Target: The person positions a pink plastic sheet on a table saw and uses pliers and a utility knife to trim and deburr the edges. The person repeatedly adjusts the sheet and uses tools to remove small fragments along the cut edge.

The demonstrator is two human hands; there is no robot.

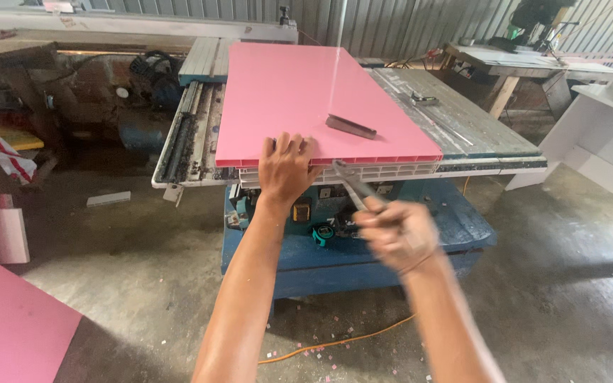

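L hand point(285, 169) flat on pink panel point(313, 99) edge, R hand point(397, 232) gripping metal tool point(352, 183)

Both forearms are bare with no sleeves, and a thin band circles the right wrist point(420, 266).

A pink panel point(299, 99) lies flat on the table point(477, 128), a long rectangle with a glossy top face. It covers the table's middle strip and runs from the far edge to the near edge. Its near end shows a white, hollow cross-section with a row of small cells, just over the table's front edge. A narrow grey metal blade point(350, 126) rests on the panel's top near that end, lying at a slant. A second slim metal tool point(355, 186) points at the panel's near edge, blurred, its tip just touching the hollow end.
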